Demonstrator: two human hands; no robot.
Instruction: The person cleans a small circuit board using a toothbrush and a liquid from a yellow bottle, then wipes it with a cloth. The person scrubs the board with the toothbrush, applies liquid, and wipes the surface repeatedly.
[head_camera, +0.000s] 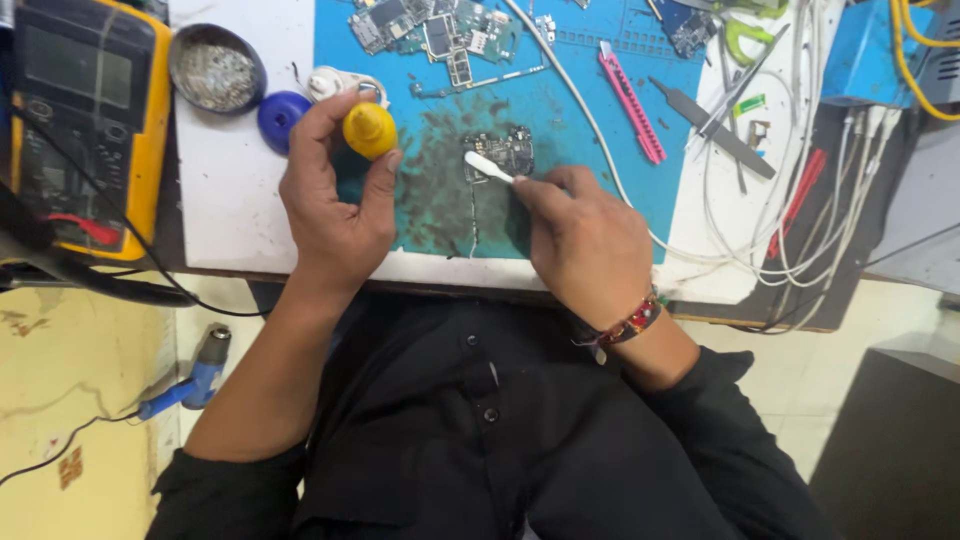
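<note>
My left hand (335, 200) grips a small yellow bottle (370, 130) between thumb and fingers, held just above the blue work mat (600, 160). My right hand (585, 240) pinches a white brush-like tool (488, 167), its tip resting on a small dark circuit board (505, 150) that lies on the mat. The mat around the board is smeared with dark stains.
A yellow multimeter (85, 110) sits at the far left, with a round tin (215, 70) and a blue cap (282, 115) beside it. Several circuit boards (430, 30), a pink tool (632, 105), tweezers (715, 130) and white cables (740, 240) crowd the back and right. A blue heat gun (200, 375) lies on the floor.
</note>
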